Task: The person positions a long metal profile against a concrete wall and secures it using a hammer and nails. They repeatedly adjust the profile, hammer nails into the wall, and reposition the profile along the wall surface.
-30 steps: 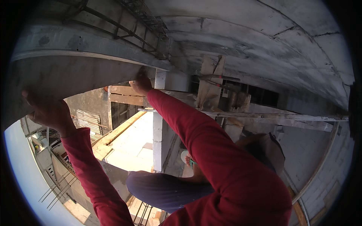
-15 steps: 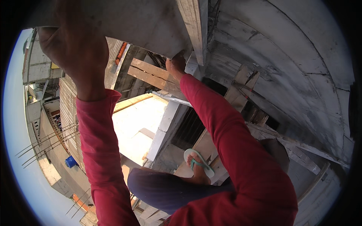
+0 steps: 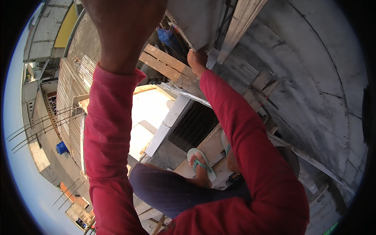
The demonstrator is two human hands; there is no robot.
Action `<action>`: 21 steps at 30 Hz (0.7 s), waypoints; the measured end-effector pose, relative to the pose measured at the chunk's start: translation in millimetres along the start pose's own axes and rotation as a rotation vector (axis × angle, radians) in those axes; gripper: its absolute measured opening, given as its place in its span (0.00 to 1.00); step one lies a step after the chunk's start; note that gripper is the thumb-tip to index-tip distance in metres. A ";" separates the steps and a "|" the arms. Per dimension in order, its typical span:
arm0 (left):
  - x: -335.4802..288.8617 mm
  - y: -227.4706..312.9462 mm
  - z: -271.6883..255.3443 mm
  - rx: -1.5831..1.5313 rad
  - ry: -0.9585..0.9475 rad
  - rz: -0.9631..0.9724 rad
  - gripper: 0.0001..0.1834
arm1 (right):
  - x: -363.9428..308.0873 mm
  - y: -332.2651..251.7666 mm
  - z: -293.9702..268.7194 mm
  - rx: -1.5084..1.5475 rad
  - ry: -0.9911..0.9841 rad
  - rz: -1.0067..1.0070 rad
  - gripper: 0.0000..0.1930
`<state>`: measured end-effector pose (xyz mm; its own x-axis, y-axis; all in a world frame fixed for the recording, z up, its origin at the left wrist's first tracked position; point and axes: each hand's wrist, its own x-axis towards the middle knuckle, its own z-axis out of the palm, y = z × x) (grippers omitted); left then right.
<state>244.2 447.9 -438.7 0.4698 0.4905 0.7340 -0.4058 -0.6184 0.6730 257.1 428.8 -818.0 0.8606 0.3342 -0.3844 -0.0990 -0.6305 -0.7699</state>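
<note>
My right hand (image 3: 197, 60) is closed around the lower corner of a flat grey panel (image 3: 196, 19) at the top of the view. Some of those fingers are hidden behind the panel. High at the upper edge, my left hand (image 3: 125, 27) looms close in front of the panel's left side. Its fingers lie beyond the picture, so what it touches is not visible. Just right of the panel runs a pale wooden post (image 3: 241, 25). Below my right hand a brown wooden plank (image 3: 168, 64) slants across.
My sandalled feet (image 3: 200, 164) are on narrow boards high up, beside a dark barred opening (image 3: 192, 125). A rough grey wall (image 3: 313, 78) curves along the right. Bare steel rods (image 3: 43, 123) stick out at left, with roofs and a blue container (image 3: 61, 147) far below.
My left hand has moved right and up, its fingers leaving the picture. The panel's visible part has narrowed and shifted right. My right hand still grips its corner. The whole view has shifted.
</note>
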 end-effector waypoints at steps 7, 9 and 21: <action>1.6 16.9 2.5 0.070 -0.006 -0.164 0.21 | 5.4 -2.3 -0.5 0.009 -0.003 0.036 0.30; 8.4 20.2 3.4 0.028 -0.004 -0.259 0.19 | 11.3 12.6 3.3 -0.004 -0.029 -0.016 0.31; 10.2 4.4 -5.7 0.039 -0.027 -0.086 0.14 | 24.7 16.9 23.8 0.049 0.065 0.153 0.27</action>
<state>242.8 453.6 -427.7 0.5223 0.5265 0.6708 -0.3324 -0.5988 0.7287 264.7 443.1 -852.7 0.8641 0.1898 -0.4661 -0.2540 -0.6352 -0.7294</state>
